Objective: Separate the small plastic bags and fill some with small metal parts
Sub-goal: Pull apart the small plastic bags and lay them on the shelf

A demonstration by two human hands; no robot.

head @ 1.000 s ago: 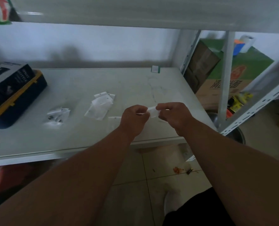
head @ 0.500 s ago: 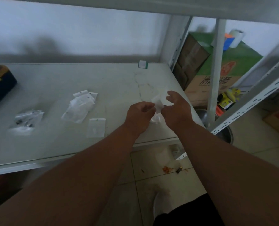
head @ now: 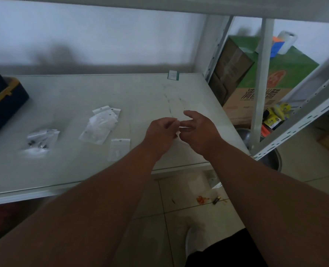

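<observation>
My left hand (head: 160,134) and my right hand (head: 201,132) meet over the right part of the white shelf board (head: 73,170). My left fingers are pinched on a small clear plastic bag (head: 183,128), of which only white slivers show between the hands. My right thumb is lifted and its fingers are spread, with the fingertips at the bag. One empty bag (head: 119,149) lies flat to the left. A pile of empty bags (head: 100,126) lies beyond it. Bags with small dark metal parts (head: 41,140) lie further left.
A black and yellow case (head: 4,105) stands at the left edge. A small green-edged card (head: 173,75) lies at the back. A white shelf post (head: 262,83), a green cardboard box (head: 286,74) and a metal pot (head: 273,158) are to the right.
Both hands have shifted slightly up and away over the board. The bag, plainly visible between the hands before, is now nearly hidden, and my right fingers have spread wider.
</observation>
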